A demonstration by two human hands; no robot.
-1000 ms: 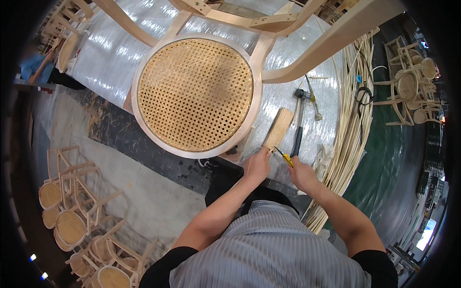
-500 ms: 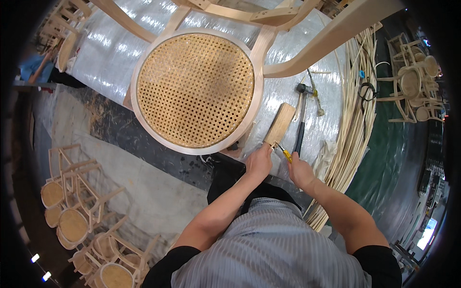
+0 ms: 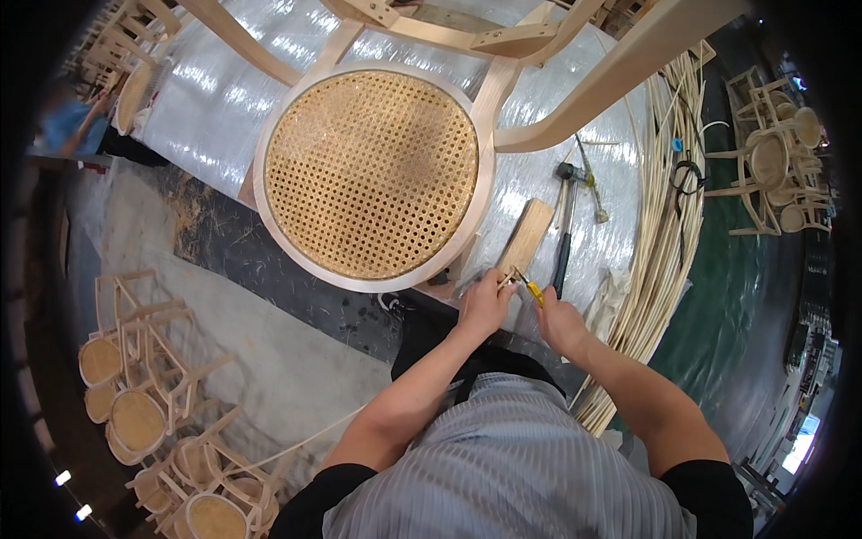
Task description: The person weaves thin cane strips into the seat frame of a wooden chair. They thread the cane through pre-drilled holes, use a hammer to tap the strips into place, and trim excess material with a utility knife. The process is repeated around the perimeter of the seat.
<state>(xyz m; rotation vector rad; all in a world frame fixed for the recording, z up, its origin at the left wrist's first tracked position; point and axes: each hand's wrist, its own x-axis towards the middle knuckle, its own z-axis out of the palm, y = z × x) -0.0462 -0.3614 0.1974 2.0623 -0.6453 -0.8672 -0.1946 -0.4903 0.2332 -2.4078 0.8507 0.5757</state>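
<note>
A long strip now trails by the left forearm, perhaps drawn back; the left hand pinches a pale piece at the block's near end. The right hand grips the yellow cutter, tip close by.

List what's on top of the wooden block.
Over the wooden block, at its near end: a thin pale strip in the left hand, plus the yellow-handled tool's tip. Anything under that hand is hidden.
</note>
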